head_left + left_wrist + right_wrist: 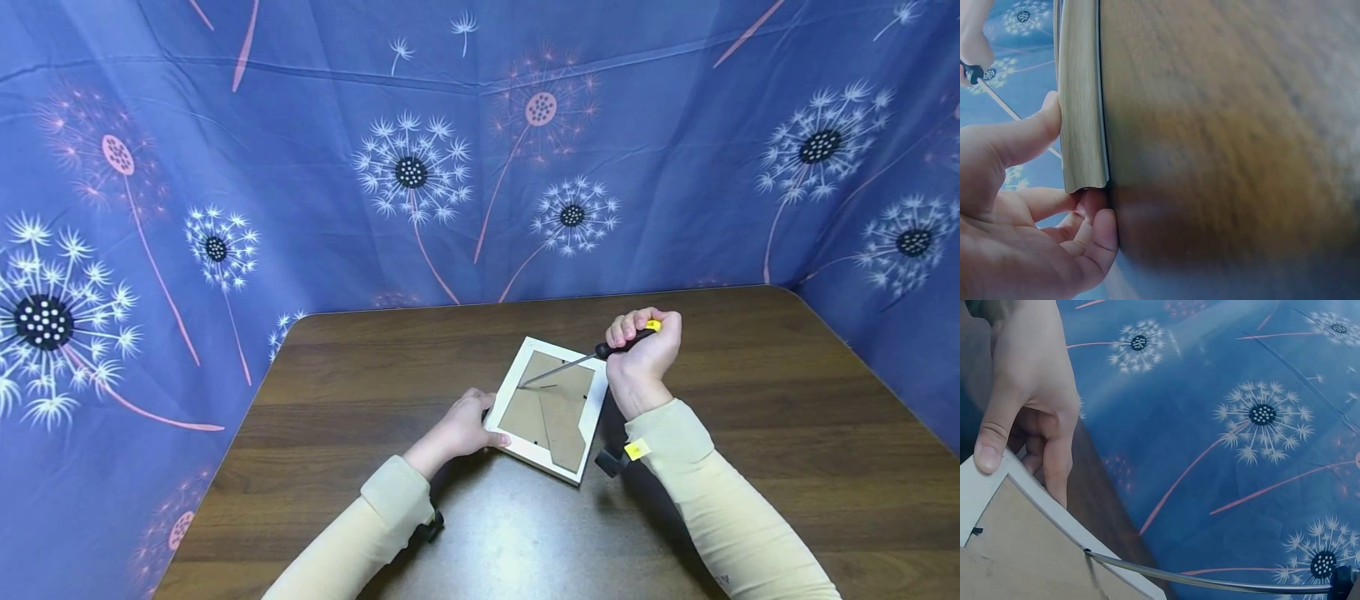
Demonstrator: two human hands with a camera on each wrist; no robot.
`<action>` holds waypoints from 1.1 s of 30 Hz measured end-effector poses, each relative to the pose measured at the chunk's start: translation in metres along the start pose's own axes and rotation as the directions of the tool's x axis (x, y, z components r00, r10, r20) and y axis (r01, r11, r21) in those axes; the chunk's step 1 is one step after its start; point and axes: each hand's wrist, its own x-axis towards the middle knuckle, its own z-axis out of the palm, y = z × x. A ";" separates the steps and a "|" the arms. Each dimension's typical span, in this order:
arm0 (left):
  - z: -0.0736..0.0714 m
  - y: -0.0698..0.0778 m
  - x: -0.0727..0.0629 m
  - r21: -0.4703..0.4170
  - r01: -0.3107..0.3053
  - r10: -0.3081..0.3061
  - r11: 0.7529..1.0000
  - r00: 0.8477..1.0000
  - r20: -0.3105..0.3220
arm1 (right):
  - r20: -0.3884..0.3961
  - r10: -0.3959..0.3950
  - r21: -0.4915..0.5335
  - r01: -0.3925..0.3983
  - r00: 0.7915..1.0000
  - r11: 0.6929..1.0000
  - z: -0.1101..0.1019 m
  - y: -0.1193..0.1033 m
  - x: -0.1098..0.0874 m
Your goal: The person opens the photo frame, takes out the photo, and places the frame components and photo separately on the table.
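Note:
A white-bordered picture frame lies back side up, showing its brown backing board and a stand leg. My left hand grips the frame's near left corner, thumb on the border and fingers beneath. In the left wrist view the frame's moulded edge shows beside the thumb. My right hand grips a screwdriver by its black and yellow handle. Its tip meets a small dark tab at the board's left edge, as the right wrist view shows. The frame's front is hidden.
The brown wooden table extends around the frame. Behind it hangs a blue cloth with a dandelion print. A dark wrist camera sits by the right sleeve, close to the frame's right side.

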 end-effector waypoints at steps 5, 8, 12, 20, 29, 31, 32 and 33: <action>-0.001 0.001 0.000 -0.007 0.000 0.000 1.000 1.000 0.002 | 0.024 -0.003 0.029 0.002 1.000 1.000 -0.002 -0.001 0.000; -0.001 0.002 -0.001 -0.006 -0.008 0.008 1.000 1.000 -0.001 | 0.028 0.008 0.043 -0.009 1.000 0.999 -0.001 -0.001 -0.001; -0.001 0.001 -0.001 -0.004 -0.015 0.015 1.000 1.000 -0.006 | 0.026 0.005 0.019 -0.005 1.000 1.000 0.002 0.001 -0.003; -0.002 -0.001 0.001 -0.014 -0.014 0.014 1.000 1.000 0.000 | 0.104 0.009 -0.059 -0.003 0.995 0.998 0.016 0.007 -0.009; -0.002 -0.001 0.002 0.006 0.008 -0.009 1.000 1.000 0.012 | 0.223 0.022 -0.272 0.040 0.975 0.962 0.036 0.014 -0.006; -0.001 0.000 0.002 0.008 0.012 -0.013 1.000 1.000 0.014 | 0.249 0.025 -0.297 0.052 0.968 0.953 0.040 0.016 -0.006; -0.001 0.000 0.002 0.008 0.017 -0.017 1.000 1.000 0.015 | 0.258 0.030 -0.301 0.051 0.966 0.952 0.042 0.016 -0.006; -0.001 0.001 0.003 0.010 0.017 -0.017 1.000 1.000 0.014 | 0.261 0.035 -0.307 0.048 0.965 0.951 0.043 0.016 -0.006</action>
